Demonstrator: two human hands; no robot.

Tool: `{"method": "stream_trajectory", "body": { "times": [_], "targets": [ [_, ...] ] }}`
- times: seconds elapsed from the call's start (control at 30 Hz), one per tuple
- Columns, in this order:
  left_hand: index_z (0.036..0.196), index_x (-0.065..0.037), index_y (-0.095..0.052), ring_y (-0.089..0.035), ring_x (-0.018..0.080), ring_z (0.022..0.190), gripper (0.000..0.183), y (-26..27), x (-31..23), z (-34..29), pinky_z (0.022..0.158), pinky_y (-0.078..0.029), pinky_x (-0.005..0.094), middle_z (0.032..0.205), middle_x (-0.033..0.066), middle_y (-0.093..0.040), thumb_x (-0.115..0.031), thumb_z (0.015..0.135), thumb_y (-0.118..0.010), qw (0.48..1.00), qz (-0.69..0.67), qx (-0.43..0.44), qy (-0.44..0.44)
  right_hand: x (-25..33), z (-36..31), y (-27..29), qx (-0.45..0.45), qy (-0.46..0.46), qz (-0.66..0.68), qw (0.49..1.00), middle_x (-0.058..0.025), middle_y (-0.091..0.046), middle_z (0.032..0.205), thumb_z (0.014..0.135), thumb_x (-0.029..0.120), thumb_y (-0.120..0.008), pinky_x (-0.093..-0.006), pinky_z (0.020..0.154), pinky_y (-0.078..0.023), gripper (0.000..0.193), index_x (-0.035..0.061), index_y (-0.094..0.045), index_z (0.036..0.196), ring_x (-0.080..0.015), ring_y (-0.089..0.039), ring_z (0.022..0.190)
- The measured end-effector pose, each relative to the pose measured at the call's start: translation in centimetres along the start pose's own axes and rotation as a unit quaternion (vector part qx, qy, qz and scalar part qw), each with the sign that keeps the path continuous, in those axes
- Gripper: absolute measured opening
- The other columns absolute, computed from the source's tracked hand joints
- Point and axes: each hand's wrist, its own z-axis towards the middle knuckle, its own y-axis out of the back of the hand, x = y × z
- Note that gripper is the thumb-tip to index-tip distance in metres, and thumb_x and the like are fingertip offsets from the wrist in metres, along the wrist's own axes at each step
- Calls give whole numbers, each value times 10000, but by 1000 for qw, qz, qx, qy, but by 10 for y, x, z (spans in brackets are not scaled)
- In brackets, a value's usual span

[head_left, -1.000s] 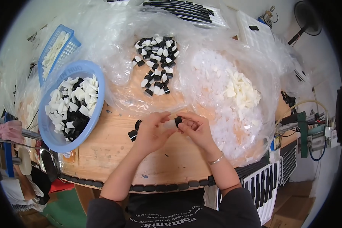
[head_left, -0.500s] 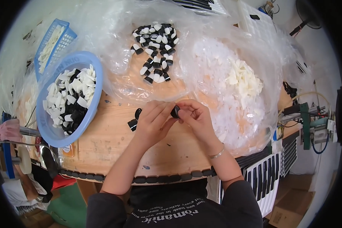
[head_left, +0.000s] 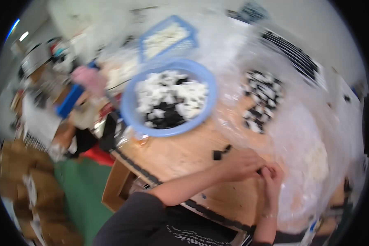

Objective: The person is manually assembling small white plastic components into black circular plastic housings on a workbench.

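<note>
At the near right of the round wooden table point(head_left: 180, 153), left hand point(head_left: 242, 164) and right hand point(head_left: 272, 180) meet, fingertips pinched together on a small part I cannot make out, probably light, stiff plastic best nipped by its edges, like the small black plastic pieces point(head_left: 220, 153) just left.

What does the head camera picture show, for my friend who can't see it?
Two hands, left hand and right hand, meet over a wooden table, pinching something too blurry to identify. Nearby sit a blue bowl of black and white pieces and two black pieces.
</note>
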Motion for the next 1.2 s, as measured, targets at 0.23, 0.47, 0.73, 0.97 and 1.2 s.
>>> {"method": "stream_trajectory", "body": {
  "times": [0.23, 0.47, 0.73, 0.97, 1.2],
  "targets": [
    [1077, 13, -585, -575, 300, 859, 458, -9, 2, -2, 776, -463, 406, 957, 110, -600, -228, 713, -722, 1000, -7, -6, -9, -23, 8, 19, -3, 81, -11, 997, 10, -548, 809, 871, -5, -631, -177, 648, -424, 92, 31, -547, 878, -35, -504, 694],
    [1090, 27, -569, -568, 300, 875, 438, -13, 3, -6, 784, -461, 411, 976, 120, -585, -174, 728, -713, 999, -43, 20, -7, -31, 6, 11, -54, 99, -59, 992, 8, -530, 817, 864, -31, -625, -170, 628, -393, 99, 33, -549, 867, -36, -457, 683],
    [1084, -34, -600, -603, 281, 932, 478, -6, -1, -3, 802, -486, 384, 1061, 94, -625, -148, 653, -774, 999, -17, 18, 44, -19, 0, -14, -121, 161, -84, 976, -52, -632, 837, 828, -26, -685, -198, 644, -464, 113, 2, -587, 876, -69, -570, 729],
    [1117, -46, -638, -627, 268, 878, 570, -12, -1, 5, 748, -505, 354, 1002, 108, -664, 23, 567, -768, 995, -42, -27, 85, 14, 4, -27, -72, 60, 76, 993, -70, -644, 920, 832, -54, -665, -200, 691, -506, 185, -23, -599, 1002, -86, -631, 786],
    [1090, 11, -646, -632, 274, 841, 536, -14, -3, 10, 757, -499, 345, 929, 133, -664, 28, 565, -755, 992, -58, -22, 112, 16, 4, -16, -33, 37, 125, 991, -42, -636, 912, 860, -39, -627, -185, 698, -486, 173, -7, -591, 1026, -59, -604, 808]
  ]
}}
